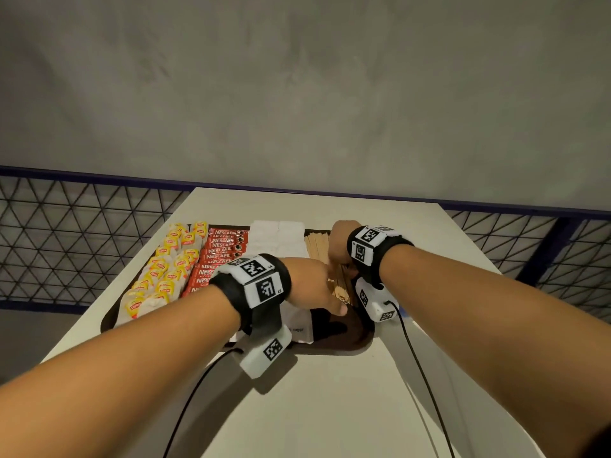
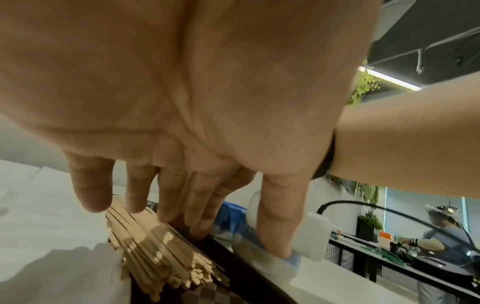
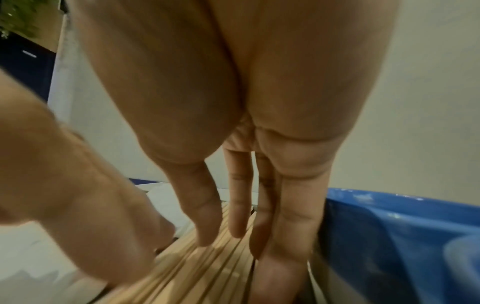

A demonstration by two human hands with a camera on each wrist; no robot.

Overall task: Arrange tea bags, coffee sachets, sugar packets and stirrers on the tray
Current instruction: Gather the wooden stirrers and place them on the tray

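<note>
Left hand (image 1: 310, 285) fingers touching stirrers (image 1: 317, 247).

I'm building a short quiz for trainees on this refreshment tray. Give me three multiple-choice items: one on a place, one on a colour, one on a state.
1. Where do the wooden stirrers lie on the tray?
A. left end
B. right of the white sugar packets
C. between tea and coffee

2. What colour are the coffee sachets?
A. red
B. green
C. blue

3. How are the left hand and right hand?
A. fists
B. gripping a cup
C. fingers extended at the stirrers

Answers: 1 B, the head view shows them right of the packets. 2 A, red wrappers. 3 C, both wrist views show straight fingers.
</note>
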